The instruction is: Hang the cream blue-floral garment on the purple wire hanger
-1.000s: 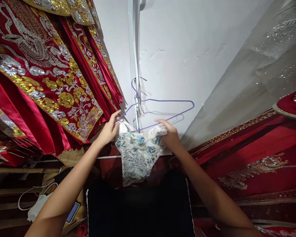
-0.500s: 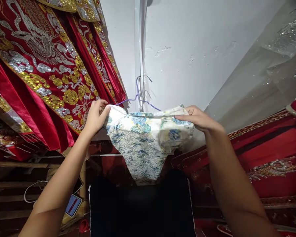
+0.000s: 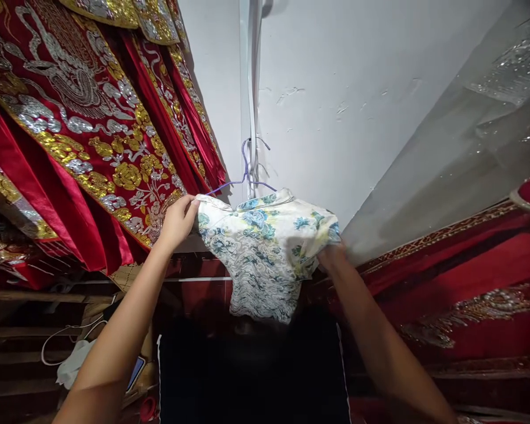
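A white short-sleeved blouse [image 3: 265,253] with blue, green and yellow flowers hangs in front of me on a purple wire hanger [image 3: 246,171]. Its collar and shoulders spread out across the hanger. My left hand [image 3: 180,219] pinches the left shoulder edge of the blouse between thumb and fingers. Under the right sleeve, at its opening, is my right hand [image 3: 333,256]. The sleeve covers its fingers and motion smears it, so I cannot tell whether they grip anything.
Red garments [image 3: 83,129] with gold and silver sequins hang at the left. A white pole [image 3: 249,70] runs down the wall behind the hanger. Beaded red fabric [image 3: 481,306] lies at the right. Lower left are a phone [image 3: 136,372] and a white cable [image 3: 48,347].
My right hand has left the top of the right shoulder and moved down under the sleeve. The right sleeve, folded before, now spreads outward. My left hand keeps its pinch.
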Demonstrator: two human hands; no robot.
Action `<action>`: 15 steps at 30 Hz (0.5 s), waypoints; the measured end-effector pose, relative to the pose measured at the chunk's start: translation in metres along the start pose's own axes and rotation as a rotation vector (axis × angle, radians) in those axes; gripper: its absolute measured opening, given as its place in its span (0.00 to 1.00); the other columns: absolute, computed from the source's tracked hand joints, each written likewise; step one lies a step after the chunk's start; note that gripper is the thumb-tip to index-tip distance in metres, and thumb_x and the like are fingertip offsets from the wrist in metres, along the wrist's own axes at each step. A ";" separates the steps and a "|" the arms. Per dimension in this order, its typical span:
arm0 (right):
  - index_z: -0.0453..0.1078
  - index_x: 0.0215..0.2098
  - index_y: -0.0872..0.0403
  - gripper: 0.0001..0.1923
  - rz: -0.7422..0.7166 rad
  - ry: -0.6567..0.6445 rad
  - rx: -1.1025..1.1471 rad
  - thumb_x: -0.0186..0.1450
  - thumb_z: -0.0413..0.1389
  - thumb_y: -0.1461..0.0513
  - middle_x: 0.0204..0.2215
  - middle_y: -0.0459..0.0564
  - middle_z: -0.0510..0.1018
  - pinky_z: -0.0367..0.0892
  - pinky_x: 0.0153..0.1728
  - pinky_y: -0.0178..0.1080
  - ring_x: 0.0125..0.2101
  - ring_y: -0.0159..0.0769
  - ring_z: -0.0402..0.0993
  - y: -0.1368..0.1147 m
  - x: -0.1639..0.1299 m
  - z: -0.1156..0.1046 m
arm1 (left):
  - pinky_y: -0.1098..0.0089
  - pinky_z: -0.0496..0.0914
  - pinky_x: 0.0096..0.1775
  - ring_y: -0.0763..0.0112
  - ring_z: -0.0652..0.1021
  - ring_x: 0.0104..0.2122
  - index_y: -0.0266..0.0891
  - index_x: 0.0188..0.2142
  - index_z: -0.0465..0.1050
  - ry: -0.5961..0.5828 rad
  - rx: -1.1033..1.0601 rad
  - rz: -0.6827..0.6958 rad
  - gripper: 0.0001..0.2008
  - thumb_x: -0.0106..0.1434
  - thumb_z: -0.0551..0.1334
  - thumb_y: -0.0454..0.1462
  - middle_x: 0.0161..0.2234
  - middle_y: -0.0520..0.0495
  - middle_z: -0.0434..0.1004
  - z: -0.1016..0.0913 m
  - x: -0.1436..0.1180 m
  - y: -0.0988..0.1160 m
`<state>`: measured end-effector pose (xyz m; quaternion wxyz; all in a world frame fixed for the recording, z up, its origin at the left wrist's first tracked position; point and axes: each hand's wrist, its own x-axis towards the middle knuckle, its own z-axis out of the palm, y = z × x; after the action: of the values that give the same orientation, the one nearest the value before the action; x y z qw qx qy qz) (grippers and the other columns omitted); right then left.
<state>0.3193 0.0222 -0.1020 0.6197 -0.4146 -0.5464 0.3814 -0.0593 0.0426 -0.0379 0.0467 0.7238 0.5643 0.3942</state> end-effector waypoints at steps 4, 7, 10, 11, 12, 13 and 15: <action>0.76 0.41 0.51 0.24 0.084 0.010 0.096 0.67 0.50 0.43 0.38 0.56 0.80 0.75 0.42 0.53 0.46 0.55 0.78 -0.016 0.006 -0.017 | 0.70 0.65 0.38 0.66 0.75 0.34 0.38 0.42 0.73 0.048 0.004 -0.010 0.14 0.70 0.54 0.44 0.34 0.48 0.77 -0.007 -0.003 0.001; 0.74 0.45 0.49 0.19 -0.012 0.124 0.105 0.65 0.56 0.47 0.42 0.54 0.80 0.73 0.46 0.51 0.50 0.53 0.75 -0.045 0.016 -0.005 | 0.70 0.66 0.38 0.67 0.75 0.36 0.39 0.42 0.73 0.084 -0.085 0.017 0.14 0.70 0.54 0.45 0.37 0.48 0.77 -0.010 0.004 0.012; 0.71 0.51 0.51 0.26 -0.058 0.059 0.207 0.67 0.49 0.43 0.44 0.56 0.79 0.74 0.46 0.51 0.51 0.52 0.75 -0.077 0.025 0.024 | 0.71 0.67 0.37 0.68 0.74 0.35 0.39 0.42 0.72 0.074 -0.173 0.021 0.16 0.71 0.53 0.47 0.35 0.48 0.76 -0.010 0.014 0.020; 0.70 0.52 0.51 0.27 -0.045 0.004 0.245 0.66 0.50 0.43 0.43 0.56 0.80 0.75 0.44 0.51 0.48 0.51 0.76 -0.085 0.024 0.034 | 0.71 0.67 0.36 0.69 0.73 0.34 0.39 0.41 0.72 0.070 -0.184 0.023 0.16 0.70 0.53 0.48 0.34 0.49 0.76 -0.009 0.016 0.021; 0.71 0.51 0.52 0.26 -0.017 -0.076 0.265 0.65 0.53 0.43 0.42 0.55 0.80 0.76 0.42 0.49 0.45 0.49 0.78 -0.090 0.021 0.041 | 0.71 0.66 0.36 0.70 0.73 0.32 0.39 0.40 0.72 0.064 -0.188 0.026 0.16 0.70 0.54 0.48 0.32 0.50 0.75 -0.007 0.018 0.020; 0.71 0.51 0.52 0.25 0.023 -0.190 0.258 0.64 0.56 0.44 0.41 0.54 0.81 0.76 0.40 0.48 0.43 0.48 0.79 -0.093 0.016 0.047 | 0.71 0.66 0.35 0.70 0.72 0.31 0.39 0.39 0.72 0.053 -0.191 0.028 0.16 0.69 0.55 0.49 0.31 0.50 0.74 -0.005 0.017 0.018; 0.75 0.47 0.52 0.23 0.096 -0.529 0.196 0.63 0.58 0.45 0.39 0.53 0.81 0.77 0.39 0.47 0.39 0.46 0.80 -0.088 0.001 0.051 | 0.70 0.67 0.36 0.70 0.72 0.31 0.38 0.36 0.72 0.004 -0.215 0.028 0.17 0.69 0.55 0.49 0.30 0.50 0.74 0.002 0.011 0.014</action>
<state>0.2702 -0.0040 -0.0162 0.4741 -0.2642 -0.6293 0.5562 -0.0471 0.0481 -0.0261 0.1175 0.7217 0.5087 0.4545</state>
